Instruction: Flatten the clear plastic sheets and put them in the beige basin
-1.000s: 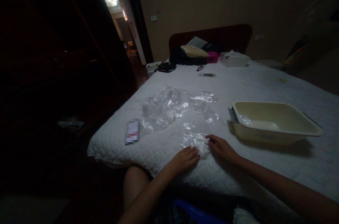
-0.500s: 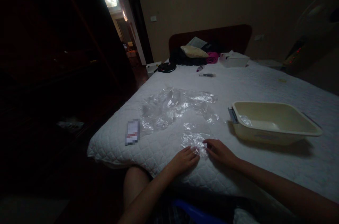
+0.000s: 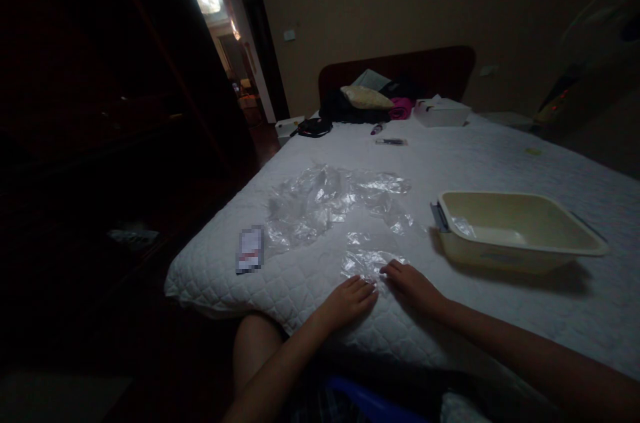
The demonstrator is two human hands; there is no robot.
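Observation:
A clear plastic bag (image 3: pixel 363 262) lies on the white quilted bedspread in front of me. My left hand (image 3: pixel 351 300) rests palm down at its near edge, fingers stretched out and lying on the plastic. On the right side of the same bag is my right hand (image 3: pixel 410 284), its fingers loosely bent and its fingertips touching the film. Whether any film is pinched under those fingertips is hard to see. Beyond my hands, more crumpled clear plastic bags (image 3: pixel 320 200) are spread across the bed.
To the right stands a cream plastic bin (image 3: pixel 525 256) with grey handles and a bit of clear plastic inside. A pixelated card-like item (image 3: pixel 250 250) lies on the left. Farther back are a white box (image 3: pixel 441 113), a dark pouch (image 3: pixel 315 127) and a small packaged item (image 3: pixel 391 142).
The near edge of the bag, which reached down between my hands, now sits farther from me. My right hand has shifted slightly left; my left hand is almost where it was.

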